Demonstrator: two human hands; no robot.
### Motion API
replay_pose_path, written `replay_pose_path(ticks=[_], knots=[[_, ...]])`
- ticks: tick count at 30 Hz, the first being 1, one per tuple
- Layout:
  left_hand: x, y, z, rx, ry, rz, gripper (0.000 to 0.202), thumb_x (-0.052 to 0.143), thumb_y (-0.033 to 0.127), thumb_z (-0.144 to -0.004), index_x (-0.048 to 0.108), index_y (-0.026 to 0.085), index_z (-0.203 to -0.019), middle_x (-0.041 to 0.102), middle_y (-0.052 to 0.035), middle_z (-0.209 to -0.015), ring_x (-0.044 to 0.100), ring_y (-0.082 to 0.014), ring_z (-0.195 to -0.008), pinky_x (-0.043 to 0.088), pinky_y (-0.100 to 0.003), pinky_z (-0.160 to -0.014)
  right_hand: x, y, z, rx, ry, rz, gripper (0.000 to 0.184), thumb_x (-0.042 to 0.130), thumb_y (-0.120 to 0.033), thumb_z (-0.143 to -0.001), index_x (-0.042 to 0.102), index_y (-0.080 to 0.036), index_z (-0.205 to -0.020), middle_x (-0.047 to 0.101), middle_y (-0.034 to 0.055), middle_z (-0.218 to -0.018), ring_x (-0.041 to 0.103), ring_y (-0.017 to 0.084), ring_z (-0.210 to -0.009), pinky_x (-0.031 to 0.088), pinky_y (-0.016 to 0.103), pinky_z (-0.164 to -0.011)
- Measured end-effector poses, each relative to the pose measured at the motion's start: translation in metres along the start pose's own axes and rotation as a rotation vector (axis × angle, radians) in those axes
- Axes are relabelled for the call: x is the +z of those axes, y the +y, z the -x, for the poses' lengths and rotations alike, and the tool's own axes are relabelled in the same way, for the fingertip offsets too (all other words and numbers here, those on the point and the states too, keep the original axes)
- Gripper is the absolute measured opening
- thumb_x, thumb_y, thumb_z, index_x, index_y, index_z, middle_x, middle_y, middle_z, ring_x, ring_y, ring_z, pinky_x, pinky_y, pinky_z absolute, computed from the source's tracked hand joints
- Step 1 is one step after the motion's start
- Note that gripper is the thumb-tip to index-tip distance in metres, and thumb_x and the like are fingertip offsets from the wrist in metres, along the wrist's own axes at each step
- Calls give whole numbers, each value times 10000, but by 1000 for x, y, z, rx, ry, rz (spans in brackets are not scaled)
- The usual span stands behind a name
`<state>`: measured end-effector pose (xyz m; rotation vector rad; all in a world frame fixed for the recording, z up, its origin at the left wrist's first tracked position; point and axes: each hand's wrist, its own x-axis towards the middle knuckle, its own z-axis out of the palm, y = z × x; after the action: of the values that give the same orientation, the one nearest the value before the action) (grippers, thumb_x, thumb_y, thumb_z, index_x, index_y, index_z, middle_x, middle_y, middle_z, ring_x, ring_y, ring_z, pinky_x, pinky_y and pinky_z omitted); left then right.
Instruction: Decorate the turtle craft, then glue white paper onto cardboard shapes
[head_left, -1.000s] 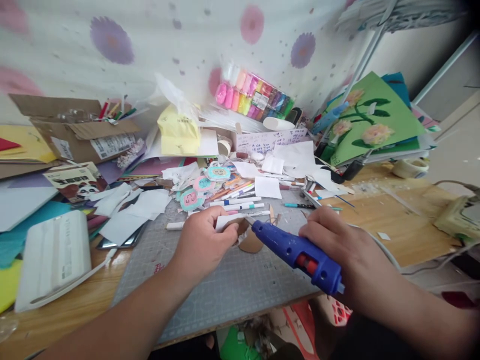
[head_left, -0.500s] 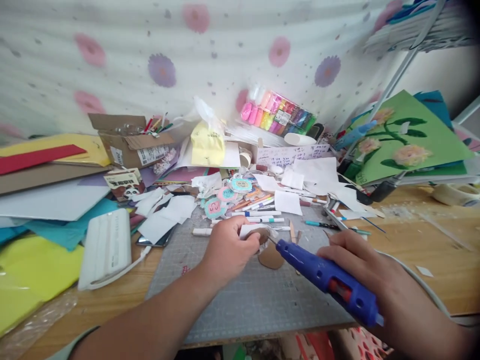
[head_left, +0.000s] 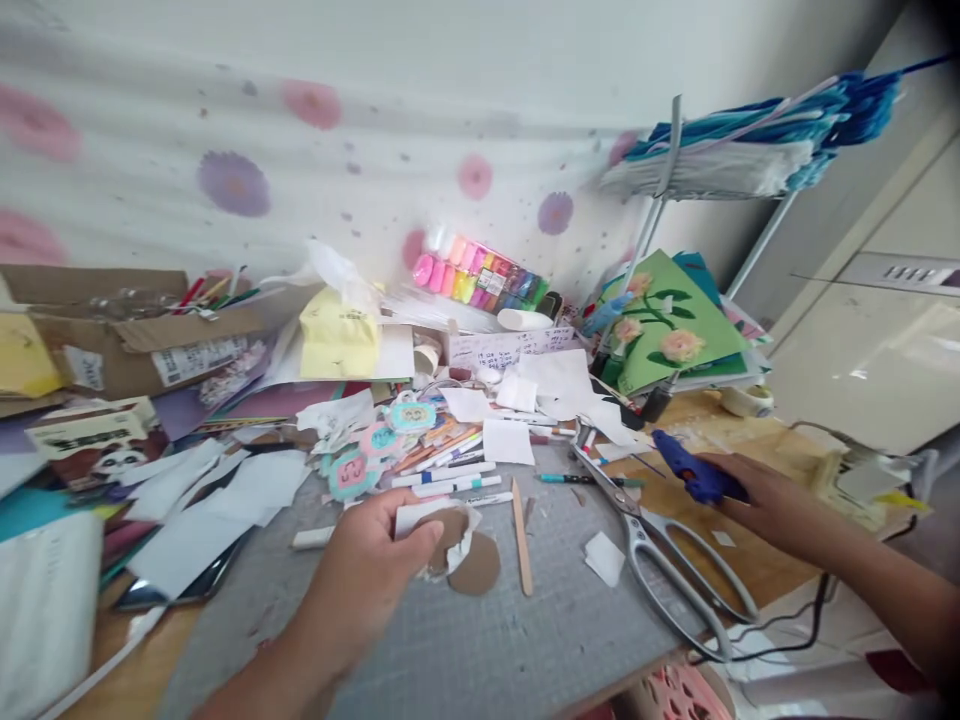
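My left hand (head_left: 367, 570) is closed on a brown and white paper cutout (head_left: 444, 528) just above the grey cutting mat (head_left: 480, 640). A round brown cardboard piece (head_left: 477, 568) lies on the mat beside it. My right hand (head_left: 757, 500) is stretched out to the right over the wooden table, gripping a blue glue gun (head_left: 694, 470) whose nozzle points away to the left. Large metal scissors (head_left: 660, 560) lie between my two hands. A wooden stick (head_left: 522, 538) rests on the mat near the cutout.
Markers (head_left: 450, 475), paper scraps and round stickers (head_left: 382, 440) litter the back of the mat. A cardboard box (head_left: 127, 330) stands at left, clay sticks (head_left: 472, 280) against the wall, a green flower card (head_left: 660, 320) and a tape roll (head_left: 746, 400) at right.
My right hand has carried the glue gun away from the cutout, out to the right over the table. The scissors have come into sight. My left hand still grips the cutout.
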<state>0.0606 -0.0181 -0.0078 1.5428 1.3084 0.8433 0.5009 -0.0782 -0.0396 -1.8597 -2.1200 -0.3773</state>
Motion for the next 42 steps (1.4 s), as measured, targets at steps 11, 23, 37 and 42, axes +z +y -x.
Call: replay_pose_path(ticks=[11,23,37,42], knots=[[5,-2,3,30,19,209,114,599,263,-666,559,159,-645,562,14,-597,496,-131,-553,353,-245,-517,-30,-73,-27,-6,104,-10,212,517,-347,-830,595,-240,-994,645,128,-956,620,344,-876,493,496,-700],[3,4,10,77,-48,-38,122,546,248,-699,504,186,-603,568,20,-559,526,-147,-569,365,-252,-530,-20,-252,-71,-10,-108,-742,108,609,-284,-769,623,-178,-759,603,13,-749,544,131,-650,446,268,-596],[8,5,12,118,95,-157,138,517,219,-667,461,193,-544,463,43,-528,422,-119,-531,322,-236,-498,-5,-273,-64,-122,43,-662,137,525,-102,-752,548,-186,-645,551,0,-678,502,123,-613,381,231,-550],[8,3,12,81,61,-51,151,563,250,-691,499,190,-568,520,33,-541,475,-133,-549,355,-242,-509,-13,-273,-59,-258,80,-499,173,474,-170,-856,627,-173,-775,587,49,-738,523,164,-691,405,282,-620]])
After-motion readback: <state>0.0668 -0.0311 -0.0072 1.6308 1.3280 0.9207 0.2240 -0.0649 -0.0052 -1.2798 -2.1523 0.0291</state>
